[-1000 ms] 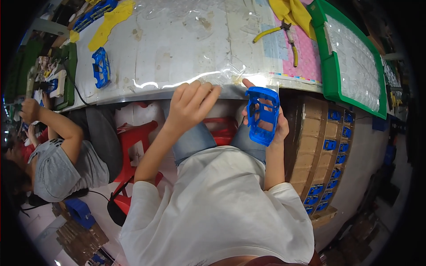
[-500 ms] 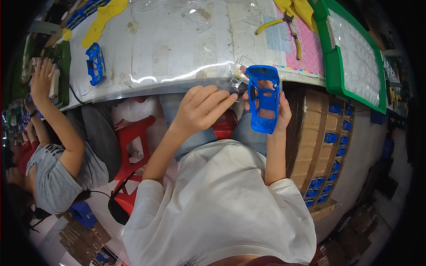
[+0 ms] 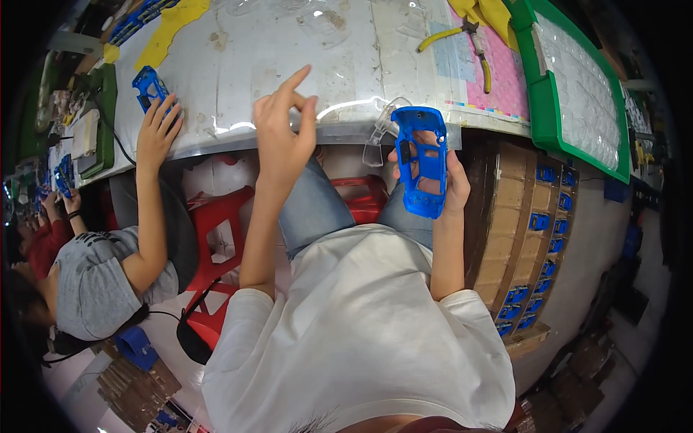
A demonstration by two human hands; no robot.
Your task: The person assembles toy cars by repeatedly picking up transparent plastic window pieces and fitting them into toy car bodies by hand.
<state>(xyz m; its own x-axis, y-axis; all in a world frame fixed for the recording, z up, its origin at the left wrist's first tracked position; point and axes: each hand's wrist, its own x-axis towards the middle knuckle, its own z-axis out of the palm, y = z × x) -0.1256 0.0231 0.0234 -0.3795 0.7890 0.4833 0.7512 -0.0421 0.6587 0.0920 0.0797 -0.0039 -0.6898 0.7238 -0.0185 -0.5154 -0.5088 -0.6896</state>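
Note:
A blue plastic toy car body shell (image 3: 442, 173) with window openings is gripped in my right hand (image 3: 458, 180), just off the front edge of the table. Its hollow side faces up. Against its left side shows a clear plastic window piece (image 3: 373, 153), overlapping the table edge; whether my right fingers also touch it, I cannot tell. My left hand (image 3: 281, 130) is raised over the table's front edge, left of the shell. Its index finger points away, the thumb stands apart, and nothing is in it.
Yellow-handled cutters (image 3: 473, 43) lie on a pink sheet (image 3: 498, 86). At right stand a green tray (image 3: 552, 108) of clear parts and a cardboard box (image 3: 498, 216) holding blue shells. On the left, a co-worker's hand (image 3: 159, 133) touches another blue shell (image 3: 149, 85).
My left hand has moved left and away from the clear piece, and its fingers have spread. My right hand keeps the shell nearly in place. The co-worker's hand has reached the shell at left.

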